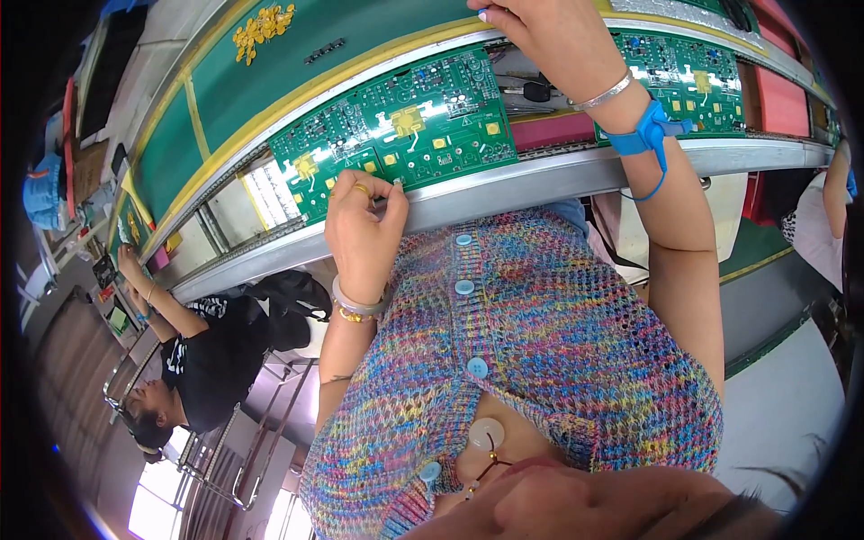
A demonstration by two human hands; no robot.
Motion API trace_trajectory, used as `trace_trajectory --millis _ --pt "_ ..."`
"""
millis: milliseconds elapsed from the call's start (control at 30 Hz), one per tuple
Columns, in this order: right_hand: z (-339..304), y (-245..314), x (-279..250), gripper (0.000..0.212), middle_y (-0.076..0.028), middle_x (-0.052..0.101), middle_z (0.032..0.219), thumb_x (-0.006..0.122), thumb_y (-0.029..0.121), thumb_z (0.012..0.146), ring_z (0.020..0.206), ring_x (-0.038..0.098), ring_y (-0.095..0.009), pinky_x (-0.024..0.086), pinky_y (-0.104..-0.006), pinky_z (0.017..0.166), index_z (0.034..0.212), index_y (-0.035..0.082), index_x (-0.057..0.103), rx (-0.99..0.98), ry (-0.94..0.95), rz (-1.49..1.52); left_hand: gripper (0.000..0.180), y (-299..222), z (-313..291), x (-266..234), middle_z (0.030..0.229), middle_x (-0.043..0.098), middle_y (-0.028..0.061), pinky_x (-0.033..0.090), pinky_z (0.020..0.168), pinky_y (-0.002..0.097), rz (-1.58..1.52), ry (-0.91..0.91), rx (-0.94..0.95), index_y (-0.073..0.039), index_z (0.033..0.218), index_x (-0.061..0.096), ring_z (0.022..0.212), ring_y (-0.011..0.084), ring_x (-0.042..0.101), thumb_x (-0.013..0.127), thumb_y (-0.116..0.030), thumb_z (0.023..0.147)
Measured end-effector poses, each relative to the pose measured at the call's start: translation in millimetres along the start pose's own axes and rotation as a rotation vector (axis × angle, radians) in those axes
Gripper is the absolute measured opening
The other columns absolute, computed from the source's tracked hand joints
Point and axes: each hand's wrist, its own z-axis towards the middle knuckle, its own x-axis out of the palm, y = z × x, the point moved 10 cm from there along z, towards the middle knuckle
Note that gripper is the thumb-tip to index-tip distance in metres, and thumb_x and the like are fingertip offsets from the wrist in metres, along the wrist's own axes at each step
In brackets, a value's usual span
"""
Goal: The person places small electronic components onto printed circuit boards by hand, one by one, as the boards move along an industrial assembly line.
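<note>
A large green circuit board [432,117], dotted with yellow pads and small parts, lies on the rail in front of me. My left hand [364,220] is at its near edge, fingers curled and thumb pressed in. A tiny pale piece shows at the thumb tip, too small to name. Reaching across to the far side, my right hand [549,45] wears a blue wrist strap [646,135]. Its thumb and finger come together at the top edge of the picture, where anything between them is hidden. Beyond that forearm sits a second green circuit board [711,81].
A metal rail [468,193] runs along my side of the line. On the green surface beyond lie a heap of yellow disc-shaped components [261,34] and a black component strip [324,51]. A co-worker [211,360] is at the left, another person [823,207] at the far right.
</note>
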Motion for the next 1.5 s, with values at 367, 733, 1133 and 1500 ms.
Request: trace_trajectory --millis 367,733,1133,1500 --pt "-0.5 10.8 -10.5 0.013 -0.013 0.056 0.083 0.060 0.011 0.079 0.082 0.055 -0.031 0.046 -0.0376 0.072 0.091 0.005 0.061 -0.080 -0.034 -0.006 0.015 5.5 8.5 -12.7 0.074 0.058 0.0075 0.045 0.061 0.0328 0.024 0.144 -0.042 -0.004 0.072 0.063 0.067 0.0242 0.058 0.072 -0.016 0.073" --pt "-38.8 41.0 49.5 0.010 -0.006 0.064 0.071 0.061 0.020 0.085 0.064 0.063 -0.025 0.048 -0.0331 0.055 0.087 0.010 0.060 0.181 0.157 0.295 0.023 128.3 180.3 -84.5 0.079 0.065 0.0046 0.047 0.064 0.0314 0.070 -0.290 0.003 -0.010 0.082 0.069 0.073 0.0202 0.062 0.072 -0.032 0.075" --pt "-6.7 61.8 118.4 0.015 -0.002 0.061 0.055 0.055 0.025 0.088 0.051 0.061 -0.020 0.044 -0.0348 0.050 0.085 0.011 0.061 0.159 0.308 0.048 0.022 119.2 196.4 -70.4 0.083 0.069 0.0041 0.048 0.069 0.0213 -0.168 -0.280 0.040 -0.005 0.093 0.070 0.075 0.0097 0.063 0.067 -0.024 0.083" --pt "12.5 55.3 135.0 0.018 -0.012 0.061 0.061 0.058 0.024 0.080 0.058 0.061 -0.031 0.049 -0.0416 0.056 0.073 0.008 0.064 0.121 0.302 -0.106 0.015 63.3 151.0 -93.6 0.078 0.064 0.0165 0.048 0.065 0.0310 -0.208 -0.423 0.244 0.002 0.091 0.067 0.069 0.0229 0.062 0.065 -0.006 0.078"
